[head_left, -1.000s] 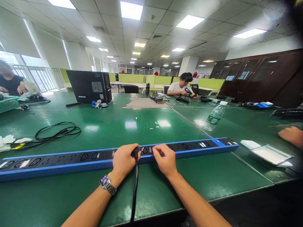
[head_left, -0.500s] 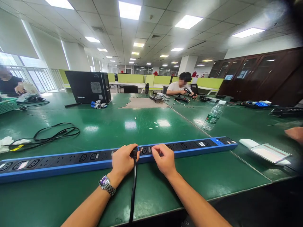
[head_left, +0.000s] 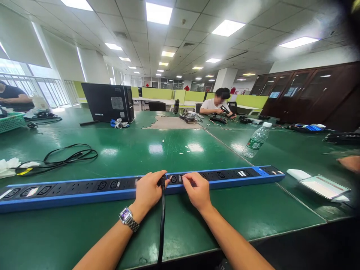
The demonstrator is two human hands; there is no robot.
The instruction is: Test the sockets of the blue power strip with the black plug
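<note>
A long blue and black power strip point(head_left: 84, 187) lies across the green table point(head_left: 146, 150) in front of me. My left hand point(head_left: 147, 191), with a watch on its wrist, grips a black plug point(head_left: 162, 181) that sits in a socket near the strip's middle. Its black cable point(head_left: 161, 232) runs down toward me over the table edge. My right hand point(head_left: 197, 190) rests on the strip just right of the plug, fingertips pressing on its top.
A coiled black cable point(head_left: 64, 157) and white tissue point(head_left: 8, 167) lie at the left. A water bottle point(head_left: 255, 140) stands at the right, with a white tray point(head_left: 323, 185) and another person's hand point(head_left: 350, 163). A black computer case point(head_left: 108, 103) stands behind; people sit further off.
My hands stay on the plug and strip. The view has shifted slightly; the other person's hand at the right has drawn back toward the edge.
</note>
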